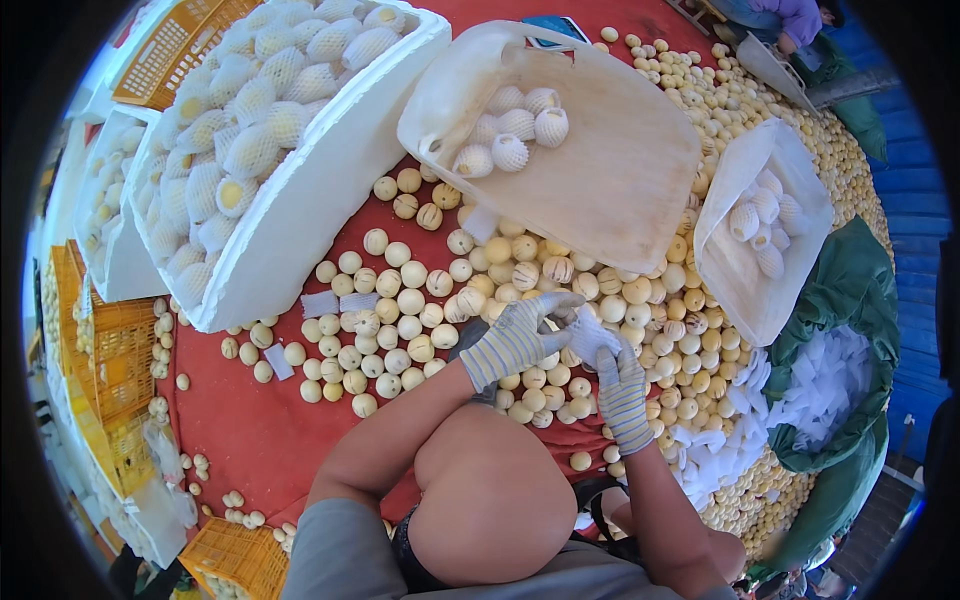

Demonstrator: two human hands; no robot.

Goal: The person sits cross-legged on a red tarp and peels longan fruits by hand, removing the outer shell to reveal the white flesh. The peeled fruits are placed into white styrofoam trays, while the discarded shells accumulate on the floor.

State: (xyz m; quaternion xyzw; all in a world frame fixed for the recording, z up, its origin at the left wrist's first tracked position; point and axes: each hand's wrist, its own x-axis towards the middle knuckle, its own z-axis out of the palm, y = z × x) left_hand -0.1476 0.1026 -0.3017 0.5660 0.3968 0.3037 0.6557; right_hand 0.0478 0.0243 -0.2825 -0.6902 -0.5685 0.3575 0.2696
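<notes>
A striped knit glove covers my left hand (pixel 517 337), whose bent fingers and thumb meet the left edge of a white foam net sleeve (pixel 592 337). Whether they grip it is hard to tell. From the lower right, my right hand (pixel 624 390), gloved the same way, pinches the sleeve. Whether a fruit sits inside it cannot be seen. Under and around both hands lie loose cream-yellow fruits (pixel 409 301), some purple-streaked, apparently pepino melons. Just beyond, a pale plastic tub (pixel 607 187) lies tilted, with several net-wrapped fruits (pixel 516 124) in it.
At left stands a white foam box (pixel 300 217) heaped with wrapped fruits. Orange crates (pixel 232 555) line the red cloth (pixel 225 427). On the right are a second tub (pixel 787 292) and a green sack (pixel 840 262) of foam sleeves. A person (pixel 799 22) sits at the far right.
</notes>
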